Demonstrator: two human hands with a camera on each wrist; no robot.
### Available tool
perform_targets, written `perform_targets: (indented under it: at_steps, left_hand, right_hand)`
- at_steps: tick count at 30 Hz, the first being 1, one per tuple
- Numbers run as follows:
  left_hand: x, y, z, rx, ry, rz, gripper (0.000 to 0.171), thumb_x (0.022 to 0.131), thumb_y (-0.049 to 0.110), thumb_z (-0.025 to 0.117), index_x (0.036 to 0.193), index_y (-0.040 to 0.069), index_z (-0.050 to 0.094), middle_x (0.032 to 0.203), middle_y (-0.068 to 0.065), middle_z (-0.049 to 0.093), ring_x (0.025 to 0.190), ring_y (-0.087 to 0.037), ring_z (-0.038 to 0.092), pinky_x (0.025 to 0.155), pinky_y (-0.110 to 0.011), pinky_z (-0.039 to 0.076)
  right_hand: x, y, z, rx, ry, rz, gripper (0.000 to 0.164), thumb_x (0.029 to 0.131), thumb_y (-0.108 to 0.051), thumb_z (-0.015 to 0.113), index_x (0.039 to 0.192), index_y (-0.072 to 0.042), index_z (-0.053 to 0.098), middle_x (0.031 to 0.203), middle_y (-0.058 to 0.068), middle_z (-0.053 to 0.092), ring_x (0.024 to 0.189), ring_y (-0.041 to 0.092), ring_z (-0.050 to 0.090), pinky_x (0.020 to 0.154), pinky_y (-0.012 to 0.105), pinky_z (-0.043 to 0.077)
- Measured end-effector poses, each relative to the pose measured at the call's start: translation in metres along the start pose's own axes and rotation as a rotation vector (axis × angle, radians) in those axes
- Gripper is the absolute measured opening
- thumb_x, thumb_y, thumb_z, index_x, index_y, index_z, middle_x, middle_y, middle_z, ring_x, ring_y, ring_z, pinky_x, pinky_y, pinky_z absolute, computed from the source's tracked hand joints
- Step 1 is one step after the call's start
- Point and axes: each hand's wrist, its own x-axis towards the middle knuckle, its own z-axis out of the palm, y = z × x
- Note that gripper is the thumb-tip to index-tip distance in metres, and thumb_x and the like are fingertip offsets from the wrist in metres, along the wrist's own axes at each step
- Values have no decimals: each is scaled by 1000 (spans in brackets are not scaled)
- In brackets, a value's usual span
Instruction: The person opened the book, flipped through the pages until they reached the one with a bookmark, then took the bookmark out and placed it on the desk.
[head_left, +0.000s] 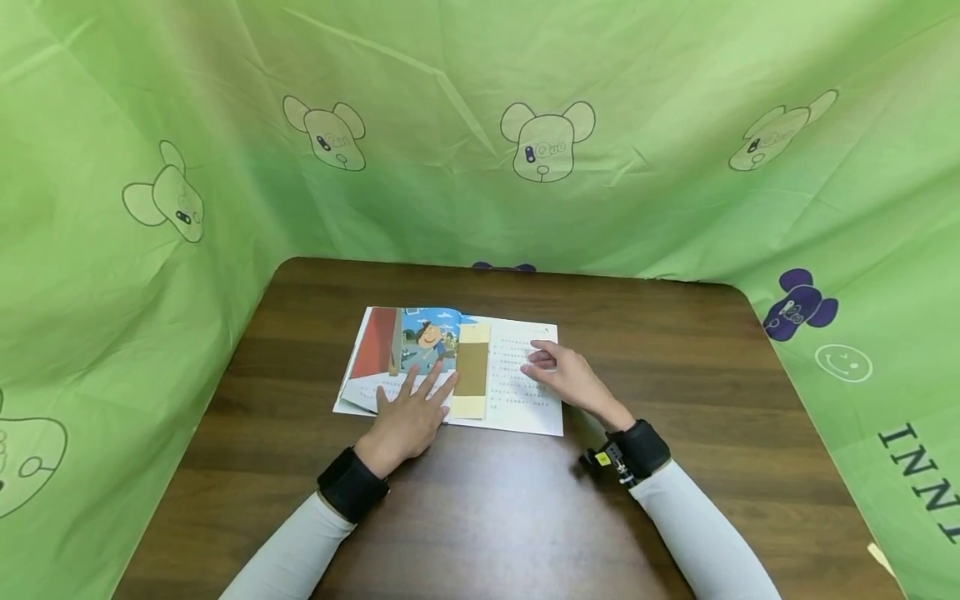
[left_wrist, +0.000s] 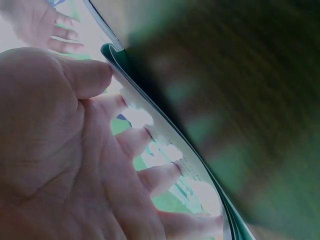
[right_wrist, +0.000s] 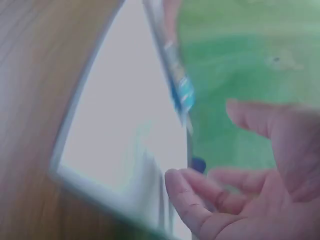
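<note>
A thin picture book (head_left: 513, 412) lies spread wide on the wooden table. Its left page carries a colour illustration (head_left: 429, 337) of a cartoon figure beside a red area; the right page is white with rows of small print. Along the middle runs a tan and cream strip (head_left: 471, 367). My left hand (head_left: 408, 421) rests on the left page with fingers spread; the left wrist view has its fingertips against the slightly bowed page (left_wrist: 165, 130). Over the right page is my right hand (head_left: 572, 379), fingers loosely bent and thumb apart, holding nothing.
The brown table (head_left: 675, 358) extends around the book on all sides. Green cloth (head_left: 435, 200) printed with bear heads hangs behind it and at both sides. Black bands (head_left: 647, 450) circle both wrists, and a small camera device (head_left: 611, 460) sits on the right one.
</note>
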Motion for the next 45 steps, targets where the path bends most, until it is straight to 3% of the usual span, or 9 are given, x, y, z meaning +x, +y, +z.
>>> perform_targets:
  at_steps: [6,8,11,16,20,34,45]
  left_hand:
    - [0,0,0,5,7,-1,58,104,39,35,159,34,19,167,2,8,150,-36,10,96,-80,23]
    - [0,0,0,3,3,-3,58,104,39,35,159,34,19,167,2,7,150,-36,9,97,-80,23]
    - [-1,0,0,0,-7,-9,58,104,40,36,159,34,19,167,1,7,150,-36,9,97,-80,22]
    - [-2,2,1,-13,-19,-13,59,104,42,35,159,34,18,167,1,7,150,-37,8,97,-80,22]
    - [-2,2,1,-19,-11,-14,59,103,42,35,159,33,19,167,1,8,150,-37,8,97,-81,22]
    - [1,2,5,-2,-6,-13,58,104,42,33,159,35,17,167,2,7,150,-36,7,96,-81,23]
    - [1,2,3,-5,-16,-26,58,104,43,33,159,35,18,167,2,6,150,-36,6,97,-80,22]
  right_hand:
    - [17,-16,11,633,-15,315,64,92,-19,65,146,5,39,128,25,58,111,31,64,89,35,53]
    - [20,-18,16,750,-13,346,62,93,-16,64,145,7,38,130,28,56,112,34,63,90,37,53]
    - [25,-21,23,829,-32,351,55,95,-13,60,142,10,40,130,31,56,112,35,63,91,39,52]
    - [31,-22,36,881,-67,339,42,97,-7,56,133,12,48,124,33,59,107,34,66,89,40,53]
    - [35,-25,47,897,-62,325,39,93,-4,60,127,15,53,116,29,63,102,31,68,86,39,54]
    - [40,-33,67,792,9,365,35,83,-1,71,116,9,63,95,13,72,84,21,71,71,31,58]
    - [44,-33,74,654,67,358,27,81,-5,73,106,4,70,89,12,75,70,15,71,58,25,56]
